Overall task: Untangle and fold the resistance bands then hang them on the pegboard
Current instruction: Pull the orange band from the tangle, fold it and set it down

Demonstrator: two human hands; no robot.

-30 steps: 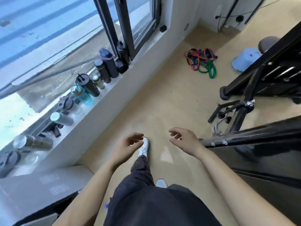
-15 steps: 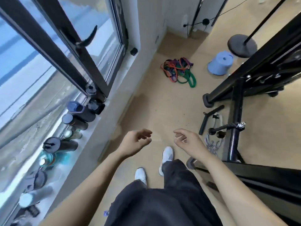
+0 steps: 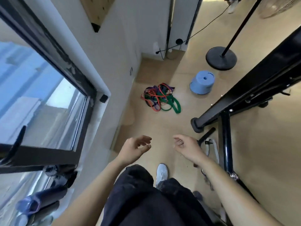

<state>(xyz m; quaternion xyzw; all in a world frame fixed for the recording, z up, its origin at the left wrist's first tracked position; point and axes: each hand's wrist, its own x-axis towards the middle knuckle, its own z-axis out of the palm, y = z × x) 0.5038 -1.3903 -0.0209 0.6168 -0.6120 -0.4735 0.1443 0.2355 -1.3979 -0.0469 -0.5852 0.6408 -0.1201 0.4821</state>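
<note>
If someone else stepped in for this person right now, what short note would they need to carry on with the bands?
Left hand: empty, fingers loosely curled, held out in front.
Right hand: the same, empty.
Resistance bands: one tangled pile of green, red and purple on the floor ahead, near the wall, left of the blue stool. Neither hand touches them.
Pegboard: probably the tan holed board high on the wall. No bands show on the part in view.
Done: nothing yet.
Left: reach the pile, untangle, fold, hang each band.
</note>
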